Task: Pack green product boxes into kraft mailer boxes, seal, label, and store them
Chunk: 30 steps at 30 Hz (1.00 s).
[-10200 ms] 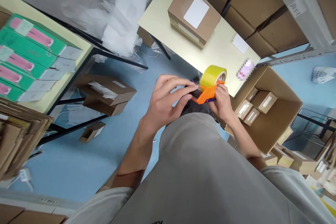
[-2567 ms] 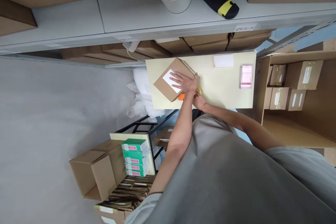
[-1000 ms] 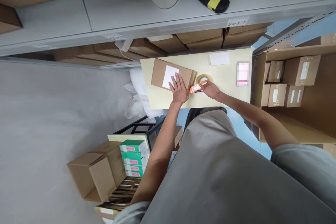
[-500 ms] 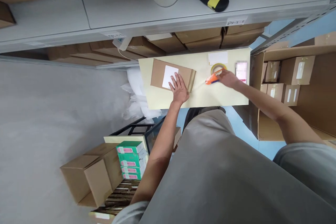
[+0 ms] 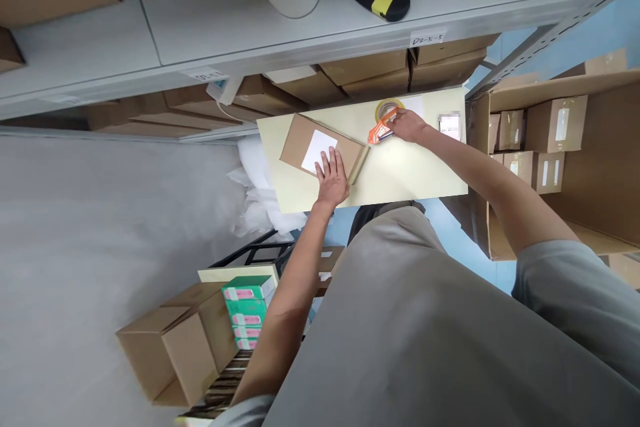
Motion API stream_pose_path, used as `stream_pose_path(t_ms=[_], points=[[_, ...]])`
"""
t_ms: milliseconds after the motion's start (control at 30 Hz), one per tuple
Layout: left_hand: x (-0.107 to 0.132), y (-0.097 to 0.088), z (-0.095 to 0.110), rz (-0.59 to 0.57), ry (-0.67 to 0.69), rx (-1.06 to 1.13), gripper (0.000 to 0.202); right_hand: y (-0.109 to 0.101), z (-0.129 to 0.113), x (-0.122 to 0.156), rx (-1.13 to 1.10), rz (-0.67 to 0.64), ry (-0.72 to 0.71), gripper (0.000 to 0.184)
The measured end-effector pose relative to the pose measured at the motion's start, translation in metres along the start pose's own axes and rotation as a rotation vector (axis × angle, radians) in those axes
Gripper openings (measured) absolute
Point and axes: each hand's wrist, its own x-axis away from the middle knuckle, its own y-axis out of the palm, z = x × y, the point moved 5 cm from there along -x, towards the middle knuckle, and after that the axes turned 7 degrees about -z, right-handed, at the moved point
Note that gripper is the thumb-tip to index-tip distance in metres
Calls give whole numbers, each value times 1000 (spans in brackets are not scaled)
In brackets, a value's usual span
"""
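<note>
carton (image 5: 347, 147), one: brown, lying flat at the left end of the tabletop (image 5: 400, 177), set askew to its edges; yellowish tape along its right-hand end. white label (image 5: 314, 144) uppermost, presumably so that it can be read.

left hand (image 5: 333, 178), one: laid flat, fingers a little apart, tips over the label, palm at the carton's near side. nothing gripped; the spread seems meant to steady the carton against sliding.

right hand (image 5: 406, 125), one: closed round the handle of the orange dispenser (image 5: 383, 129). head of the dispenser points back toward the carton, likely why it is gripped from the far end. yellow tape roll (image 5: 381, 109) mounted on its far side. whether the dispenser touches the tabletop, or a strand of tape runs to the carton, cannot be told.

position: carton under the left hand; dispenser just right of the carton, apart from it, between carton and right hand, and farther from the body than the left hand.

adjacent: white paper (image 5: 416, 104), partly behind the right hand; blurred phone-like slab (image 5: 450, 125) near the tabletop's right end, probably set there out of the hands' way. beyond, large open box (image 5: 595, 187) holding small cartons (image 5: 563, 123).
</note>
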Motion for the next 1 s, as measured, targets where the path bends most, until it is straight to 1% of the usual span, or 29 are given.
stream_pose_path(t_ms=[133, 233, 367, 467, 567, 633, 700, 733, 800, 933, 1000], points=[[2, 0, 0, -32, 8, -13, 118, 1, -4, -7, 84, -39, -9, 59], [7, -1, -3, -40, 19, -31, 117, -4, -19, -6, 97, -50, -7, 57], [24, -4, -19, -48, 27, -16, 119, -12, -53, 0, 110, -97, -34, 57], [41, -6, -29, -24, 28, 45, 112, -17, -85, 3, 7, -112, -60, 61], [50, -5, -28, 89, -49, 155, 99, -21, -118, 0, -160, -97, -69, 67], [48, -2, -23, 219, -169, 239, 91, -22, -138, -5, -221, -109, -93, 71], [43, 2, -18, 349, -295, 320, 86, -21, -152, -8, -217, -133, -114, 73], [39, 5, -15, 387, -334, 347, 84, -21, -154, -9, -199, -143, -120, 73], [33, 11, -11, 417, -365, 376, 80, -19, -151, -7, -161, -160, -138, 70], [28, 16, -11, 400, -339, 383, 79, -17, -129, 1, -104, -199, -180, 63], [28, 17, -13, 393, -336, 384, 80, -19, -121, 2, -76, -206, -175, 62]])
